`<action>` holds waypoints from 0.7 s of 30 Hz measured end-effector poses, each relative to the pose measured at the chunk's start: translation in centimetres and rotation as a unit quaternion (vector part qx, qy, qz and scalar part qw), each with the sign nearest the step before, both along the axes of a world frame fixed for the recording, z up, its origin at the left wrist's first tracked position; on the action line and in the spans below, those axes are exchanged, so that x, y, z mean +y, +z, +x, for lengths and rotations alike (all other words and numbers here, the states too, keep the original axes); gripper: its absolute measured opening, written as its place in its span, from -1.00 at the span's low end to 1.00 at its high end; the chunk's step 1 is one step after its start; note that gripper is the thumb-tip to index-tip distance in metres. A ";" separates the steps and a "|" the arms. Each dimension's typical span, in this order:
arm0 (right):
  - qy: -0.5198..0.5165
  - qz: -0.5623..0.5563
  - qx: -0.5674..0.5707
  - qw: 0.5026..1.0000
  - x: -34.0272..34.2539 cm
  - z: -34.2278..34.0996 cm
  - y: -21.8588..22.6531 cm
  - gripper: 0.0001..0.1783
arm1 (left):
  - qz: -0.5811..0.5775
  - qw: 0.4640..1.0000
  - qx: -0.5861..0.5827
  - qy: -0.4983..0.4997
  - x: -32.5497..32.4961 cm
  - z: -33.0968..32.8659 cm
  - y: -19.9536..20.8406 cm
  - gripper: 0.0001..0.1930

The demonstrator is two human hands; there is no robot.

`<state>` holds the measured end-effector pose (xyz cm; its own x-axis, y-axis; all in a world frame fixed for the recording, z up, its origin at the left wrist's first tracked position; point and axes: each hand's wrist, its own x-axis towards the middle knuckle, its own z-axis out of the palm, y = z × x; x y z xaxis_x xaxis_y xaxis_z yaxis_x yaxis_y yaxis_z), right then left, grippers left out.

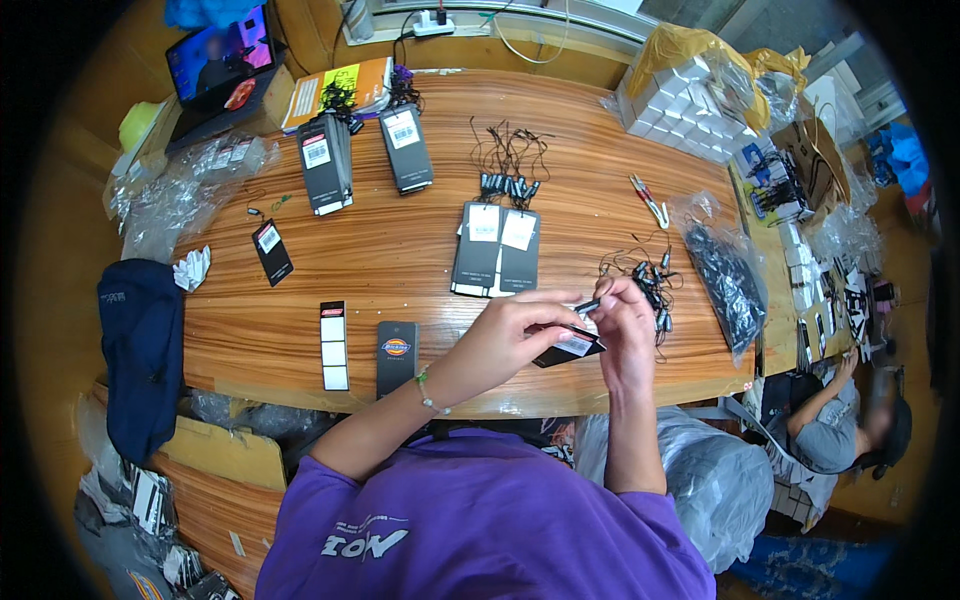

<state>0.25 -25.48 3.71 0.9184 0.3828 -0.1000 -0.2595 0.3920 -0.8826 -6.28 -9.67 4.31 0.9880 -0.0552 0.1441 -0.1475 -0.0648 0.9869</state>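
Observation:
Close to the table's front edge, my left hand (512,330) and my right hand (626,326) come together over a dark hang tag (574,347) with a white sticker. My left fingers are closed on the tag's upper part. A small black string seal (589,306) is pinched in my right fingertips, right above the tag; whether its cord passes through the tag is hidden by the fingers. Loose black string seals (655,290) lie in a tangled heap just right of my hands. Beyond them, strung grey hang tags (480,262) lie in two side-by-side stacks with cords spread away.
Left of my hands lie a white-panelled tag (333,345) and a dark tag (397,350). Further bundles of tags (327,165) sit toward the back. Red-handled snips (650,203) and a plastic bag of black cords (722,275) are at right. A person (835,425) sits beyond.

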 end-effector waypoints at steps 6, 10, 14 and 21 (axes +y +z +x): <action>0.054 0.107 0.101 0.988 0.8 -0.5 -0.6 -0.90 | 0.025 0.999 0.041 -0.023 0.3 -1.4 -1.1 -0.85; 0.093 0.171 0.134 0.972 0.7 0.1 -0.2 -0.89 | 0.031 0.996 0.073 -0.049 0.3 -2.2 -1.5 -0.83; 0.079 0.197 0.142 0.967 0.2 1.4 0.5 -0.88 | 0.026 0.997 0.055 -0.039 0.6 -3.0 -1.8 -0.83; 0.128 0.305 0.083 0.940 -0.2 2.1 3.2 -0.88 | -0.079 0.992 -0.001 0.095 1.7 -3.9 -0.7 -0.83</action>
